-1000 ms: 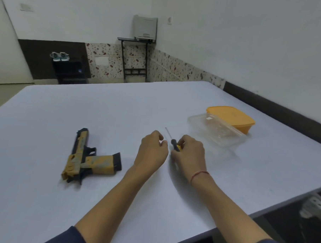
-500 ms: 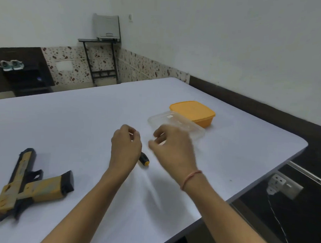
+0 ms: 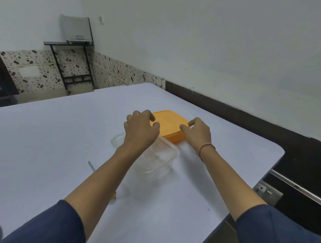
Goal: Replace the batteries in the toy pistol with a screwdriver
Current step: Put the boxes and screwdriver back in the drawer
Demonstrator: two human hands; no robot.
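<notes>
An orange lidded box (image 3: 169, 126) stands on the white table (image 3: 45, 134) to the far right. My left hand (image 3: 140, 128) hovers at its left edge with the fingers curled and apart. My right hand (image 3: 198, 132) is at its right edge, the thumb close to the lid; nothing is gripped that I can see. The screwdriver (image 3: 91, 165) lies on the table under my left forearm, with only its metal tip and a bit of yellow handle showing. The toy pistol is out of view.
A clear plastic container (image 3: 161, 156) sits just in front of the orange box, under my left wrist. The table's rounded right corner (image 3: 281, 152) is close by. A wall socket (image 3: 268, 192) sits below the table edge at the right.
Both hands left the screwdriver on the table and reached forward to the orange box. The view turned right, so the pistol dropped out of sight.
</notes>
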